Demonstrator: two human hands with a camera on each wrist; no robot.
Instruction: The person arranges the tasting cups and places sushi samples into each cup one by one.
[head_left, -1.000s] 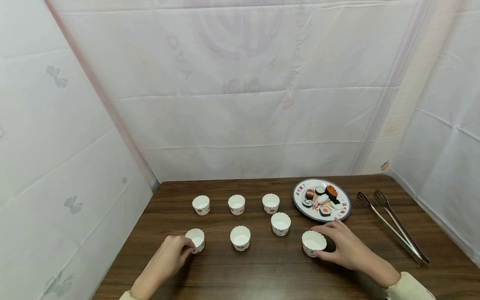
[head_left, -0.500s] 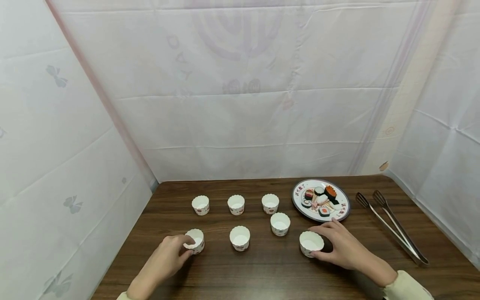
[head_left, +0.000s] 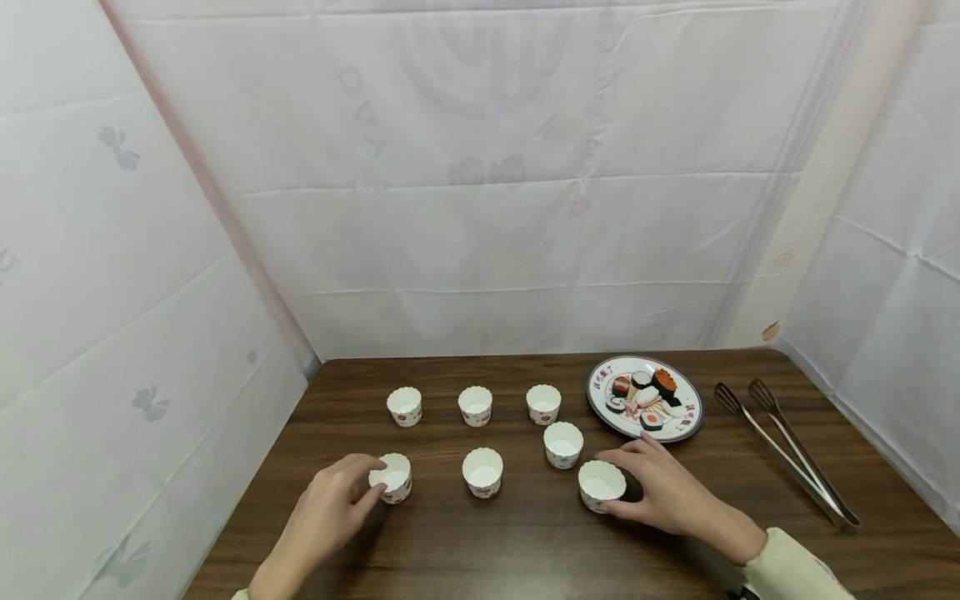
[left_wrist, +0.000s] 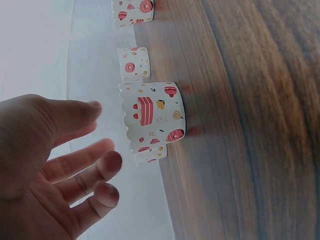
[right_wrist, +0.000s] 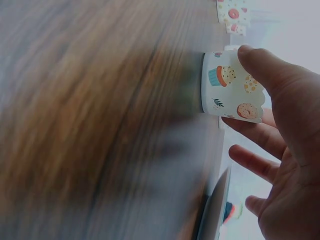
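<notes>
White paper baking cups with scalloped rims and printed sweets stand on the brown wooden table point(head_left: 487, 567). At the front right, my right hand point(head_left: 660, 492) pinches one baking cup point(head_left: 602, 486) between thumb and index finger; its other fingers stay off it. The right wrist view shows that cup point(right_wrist: 232, 85) low at the tabletop. By the front left baking cup point(head_left: 393, 479) is my left hand point(head_left: 330, 504), its fingers loosely bent. In the left wrist view, a gap separates the fingertips from that cup point(left_wrist: 152, 112).
Another baking cup point(head_left: 482, 473) stands between my hands, and one more point(head_left: 562, 445) behind the held cup. Three line the back, including the left one point(head_left: 405, 407). At the back right are a plate point(head_left: 600, 408) with sushi pieces and metal tongs point(head_left: 795, 467).
My right hand has slid its baking cup to the left, closer to the middle cup. My left hand's finger and thumb have come off the front left cup, which stays in place.
</notes>
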